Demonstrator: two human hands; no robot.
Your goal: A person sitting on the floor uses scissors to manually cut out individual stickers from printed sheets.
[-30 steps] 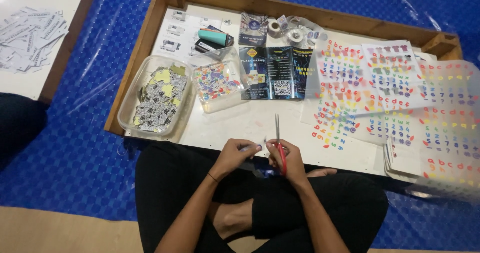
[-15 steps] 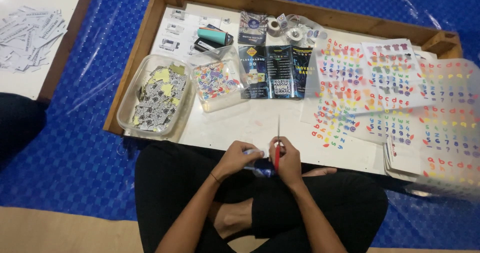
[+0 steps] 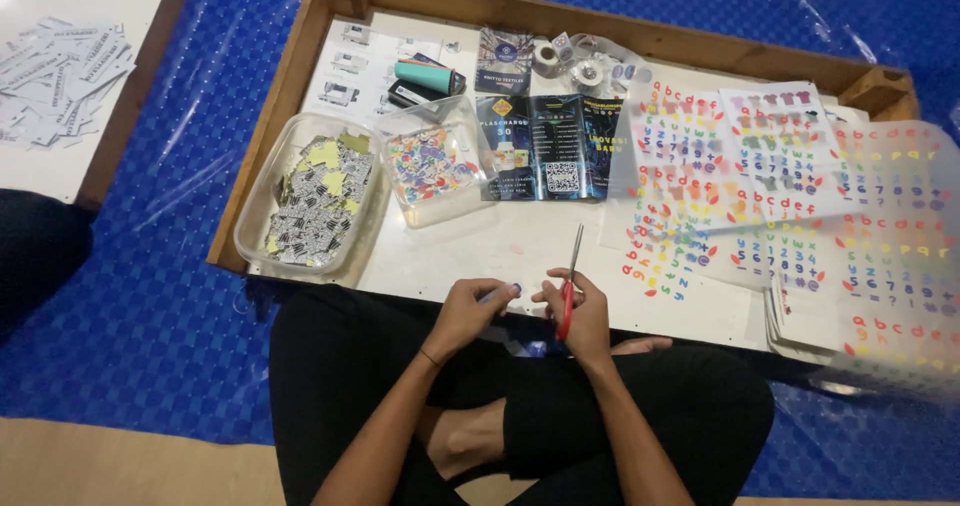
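My right hand [image 3: 583, 311] is closed around the red handles of the scissors [image 3: 571, 278]. The blades point up and away from me, almost straight, with the tips out over the white board. I cannot tell if the blades are open or shut; they look thin and close together.

My left hand [image 3: 470, 311] is just beside the right one. Its fingers pinch a small sticker piece [image 3: 508, 290], which pokes out toward the scissors. So the little piece lies between my two hands, a bit to the left of the blades and low down near the handles. The left hand has it; the right hand is the near one for the scissors. The blades run away from me, and the piece sits off to their side, not yet between them as far as I can see.

Both hands rest at the near edge of the wooden tray [image 3: 640, 38], over my crossed legs.

Farther out on the left is a clear tub [image 3: 262, 228] full of black and white paper scraps, and next to it a smaller tub [image 3: 436, 203] of colourful bits. In the middle lies a dark folded leaflet [image 3: 545, 146]. To the right are big sheets of colourful letter stickers [image 3: 760, 166]. At the back are tape rolls [image 3: 547, 58] and a teal tube [image 3: 424, 76].
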